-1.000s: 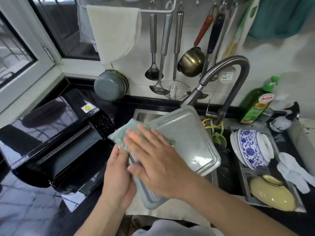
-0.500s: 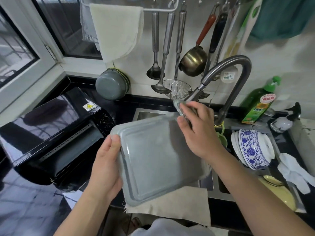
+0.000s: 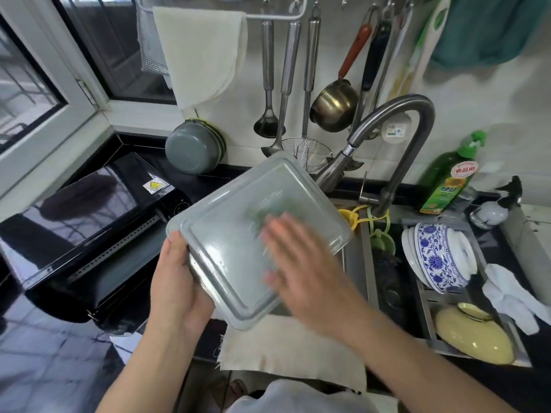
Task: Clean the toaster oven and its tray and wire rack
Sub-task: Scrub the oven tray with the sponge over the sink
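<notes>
I hold the grey metal oven tray tilted over the sink edge, its flat face toward me. My left hand grips the tray's lower left edge from below. My right hand, blurred with motion, lies flat on the tray face and presses a green sponge that shows just beyond its fingers. The black toaster oven sits on the dark counter to the left, its door hanging down open. The wire rack is not in sight.
A curved steel faucet arches over the sink right behind the tray. A green dish soap bottle, blue-and-white bowls and a yellow bowl sit at the right. Ladles and a small pot hang on the wall. A beige cloth drapes the counter's front edge.
The tray was turned over between the first two frames. My right hand went from the tray's far corner by the faucet down onto the middle of its face, wiping with the sponge.
</notes>
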